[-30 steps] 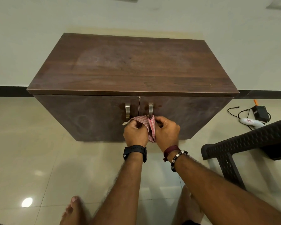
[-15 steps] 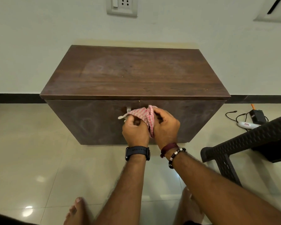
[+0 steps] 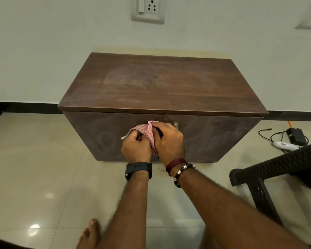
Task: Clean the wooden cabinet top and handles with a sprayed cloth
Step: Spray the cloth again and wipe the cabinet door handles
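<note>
A dark wooden cabinet (image 3: 162,87) stands against the wall, its top bare and faintly smeared. Both my hands hold a red-and-white checked cloth (image 3: 145,129) against the front, near the top where the two doors meet. My left hand (image 3: 136,146) pinches the cloth's left part, and my right hand (image 3: 169,139) grips its right part. The left door's handle is hidden behind cloth and hands. Only the top of the right door's metal handle (image 3: 176,124) peeks out beside my right hand.
A black woven plastic chair (image 3: 276,169) stands at the right, close to the cabinet's corner. A black adapter with cables (image 3: 296,136) and a white device (image 3: 284,145) lie on the tiled floor behind it. My bare foot (image 3: 90,232) is at the bottom. A wall socket (image 3: 148,9) sits above.
The hands and cloth have risen from the bottom of the handles to their top and shifted left, covering the left handle. The view has tilted up, showing the wall socket.
</note>
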